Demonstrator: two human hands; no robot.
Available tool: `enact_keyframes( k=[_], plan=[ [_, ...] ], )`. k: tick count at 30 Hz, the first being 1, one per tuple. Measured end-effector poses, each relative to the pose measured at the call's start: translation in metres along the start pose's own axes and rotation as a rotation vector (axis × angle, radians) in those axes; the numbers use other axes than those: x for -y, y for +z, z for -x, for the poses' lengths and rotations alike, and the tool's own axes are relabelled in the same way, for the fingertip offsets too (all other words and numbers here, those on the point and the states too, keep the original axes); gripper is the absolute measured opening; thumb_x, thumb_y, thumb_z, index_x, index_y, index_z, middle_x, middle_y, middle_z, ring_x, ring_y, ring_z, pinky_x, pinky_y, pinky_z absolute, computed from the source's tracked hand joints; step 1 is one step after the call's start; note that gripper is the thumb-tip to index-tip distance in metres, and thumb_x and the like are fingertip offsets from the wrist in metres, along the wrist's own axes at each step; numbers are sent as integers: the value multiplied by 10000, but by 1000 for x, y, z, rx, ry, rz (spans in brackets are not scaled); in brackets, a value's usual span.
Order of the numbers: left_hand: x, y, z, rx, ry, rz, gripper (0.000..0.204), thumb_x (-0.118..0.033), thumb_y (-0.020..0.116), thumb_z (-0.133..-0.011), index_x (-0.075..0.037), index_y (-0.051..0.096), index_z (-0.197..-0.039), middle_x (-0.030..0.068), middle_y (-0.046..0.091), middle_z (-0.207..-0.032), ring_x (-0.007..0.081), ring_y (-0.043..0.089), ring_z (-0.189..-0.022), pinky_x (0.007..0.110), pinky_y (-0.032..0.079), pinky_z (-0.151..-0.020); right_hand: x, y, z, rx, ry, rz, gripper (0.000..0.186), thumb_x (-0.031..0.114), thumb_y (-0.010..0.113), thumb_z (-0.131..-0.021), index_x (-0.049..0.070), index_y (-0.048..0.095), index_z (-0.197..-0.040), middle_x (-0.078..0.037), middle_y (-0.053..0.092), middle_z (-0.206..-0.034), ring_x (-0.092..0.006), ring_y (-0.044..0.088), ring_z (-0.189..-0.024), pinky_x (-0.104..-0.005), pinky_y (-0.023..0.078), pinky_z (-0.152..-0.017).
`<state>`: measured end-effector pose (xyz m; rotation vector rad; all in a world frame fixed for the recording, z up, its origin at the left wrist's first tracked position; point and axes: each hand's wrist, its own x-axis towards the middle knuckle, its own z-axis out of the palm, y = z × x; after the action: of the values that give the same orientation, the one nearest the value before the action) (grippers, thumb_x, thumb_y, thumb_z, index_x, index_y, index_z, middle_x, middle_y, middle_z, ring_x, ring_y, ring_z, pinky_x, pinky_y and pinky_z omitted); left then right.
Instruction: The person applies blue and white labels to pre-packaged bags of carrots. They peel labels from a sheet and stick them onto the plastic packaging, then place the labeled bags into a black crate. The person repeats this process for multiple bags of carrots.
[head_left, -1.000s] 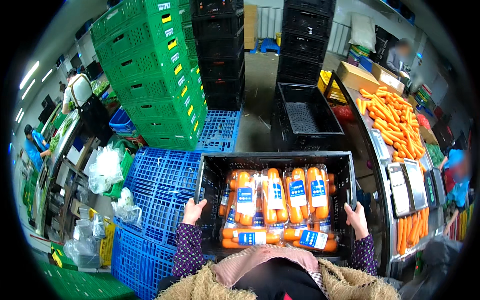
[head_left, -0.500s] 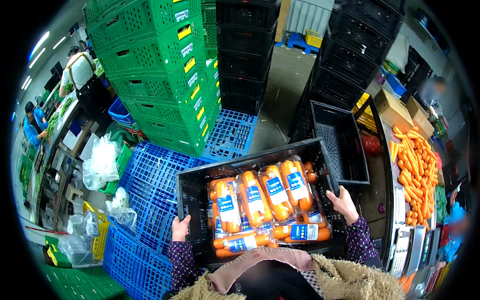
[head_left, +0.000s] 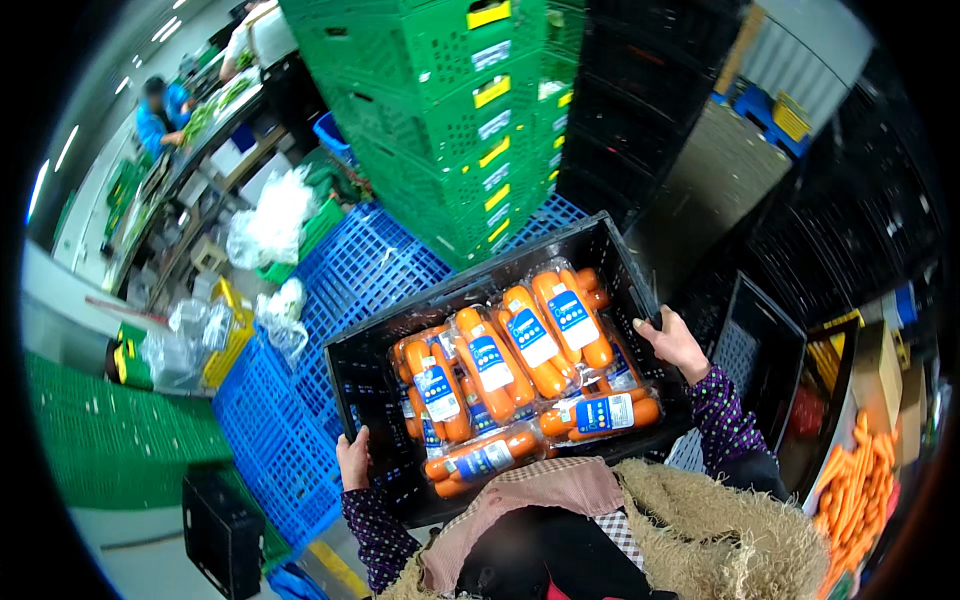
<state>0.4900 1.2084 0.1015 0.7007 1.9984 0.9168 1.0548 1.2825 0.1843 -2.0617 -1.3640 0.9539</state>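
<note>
Both my hands carry a black plastic crate point(head_left: 345, 372) in front of my body, tilted with its right side farther away. My left hand point(head_left: 354, 459) grips its left end, and my right hand point(head_left: 673, 345) is closed over its right end with the thumb on the rim. Inside lie several clear packs of carrots point(head_left: 489, 362) with blue and white labels. Most packs stand side by side in a row, and two lie crosswise along the near side. Other packs show partly underneath them.
Blue plastic pallets point(head_left: 290, 400) cover the floor ahead and left. Tall stacks of green crates point(head_left: 430, 110) and black crates point(head_left: 635, 110) rise beyond. Loose carrots point(head_left: 858, 495) lie on the right, near another black crate point(head_left: 750, 350). A co-worker in blue point(head_left: 160, 118) stands far left.
My view and body have turned left, and the crate of carrots has come along in both hands. The loose carrots have shifted toward the right edge; a black crate now shows at lower left.
</note>
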Motion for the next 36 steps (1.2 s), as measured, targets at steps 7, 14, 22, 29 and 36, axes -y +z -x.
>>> enact_keyframes(
  k=[7, 14, 22, 29, 36],
  plan=[
    [30, 26, 8, -184, -207, 151, 246, -241, 679, -866, -104, 484, -803, -51, 454, -592, 53, 420, -458, 227, 318, -394, 46, 27, -115, 186, -178, 204, 488, 374, 669, -844, -93, 560, -938, -296, 632, -890, -392, 645, -891, -415, 493, -776],
    [20, 44, -14, -199, -368, 106, 248, -247, 663, -876, -122, 469, -786, -69, 411, -553, 49, 385, -429, 222, 297, -377, 45, 75, -200, 345, -72, 225, 482, 400, 655, -849, -64, 613, -973, -270, 648, -905, -380, 650, -925, -412, 495, -781],
    [-19, 91, -55, -287, -560, -8, 286, -267, 656, -876, -47, 474, -905, -35, 421, -558, 76, 397, -417, 234, 321, -373, -32, 135, -315, 541, 46, 161, 450, 399, 662, -839, -44, 601, -897, -238, 644, -807, -371, 651, -787, -432, 491, -716],
    [-8, 238, -160, -166, -628, 82, 260, -245, 671, -878, -113, 447, -859, -47, 385, -538, 81, 408, -415, 243, 314, -372, -106, 131, -462, 570, 149, -25, 404, 403, 653, -858, 9, 580, -903, -6, 511, -610, -118, 496, -461, -272, 398, -408],
    [55, 444, -252, -6, -627, 253, 223, -211, 668, -885, -97, 503, -786, -29, 462, -593, 113, 454, -468, 265, 370, -437, -220, 138, -653, 242, 89, 378, 585, 526, 675, -783, -29, 679, -965, -227, 690, -828, -315, 694, -743, -402, 543, -693]
  ],
)
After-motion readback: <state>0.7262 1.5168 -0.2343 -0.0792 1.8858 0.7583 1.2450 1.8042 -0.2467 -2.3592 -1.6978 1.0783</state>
